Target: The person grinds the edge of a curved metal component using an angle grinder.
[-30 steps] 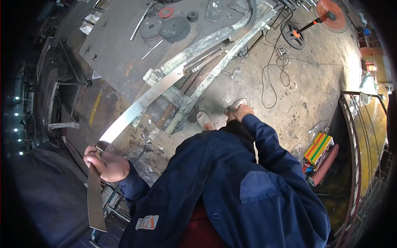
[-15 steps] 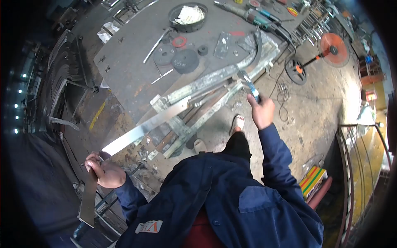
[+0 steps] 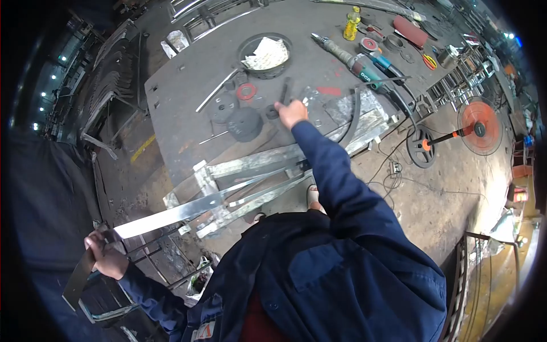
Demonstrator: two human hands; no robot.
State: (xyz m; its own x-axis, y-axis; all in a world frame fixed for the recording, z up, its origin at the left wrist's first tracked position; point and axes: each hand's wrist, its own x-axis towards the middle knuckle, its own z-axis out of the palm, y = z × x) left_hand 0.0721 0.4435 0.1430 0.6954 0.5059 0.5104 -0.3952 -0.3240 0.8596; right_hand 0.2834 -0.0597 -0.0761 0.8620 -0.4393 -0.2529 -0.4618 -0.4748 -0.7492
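Observation:
My left hand (image 3: 107,257) is closed around a long flat metal strip (image 3: 168,219). One part of the strip runs bright toward the wooden frame, and a darker part hangs below my hand. Over the table my right hand (image 3: 293,115) is closed, its fingers partly hidden. A short dark bar (image 3: 286,88) juts forward from it and seems to be in its grip. Close to the thumb lies a small black ring (image 3: 273,112). Black discs (image 3: 245,123) and a red ring (image 3: 246,91) lie to its left.
A pale, worn frame (image 3: 256,161) lines the table's near edge. On the table are a round black tray (image 3: 242,48) with white paper, an angle grinder (image 3: 364,71) and a yellow bottle (image 3: 351,24). An orange fan (image 3: 480,128) and loose cables (image 3: 393,182) are at the right.
My right hand has moved left and forward from the table's near edge to the discs, carrying the short bar. My left hand has shifted left and down with the strip.

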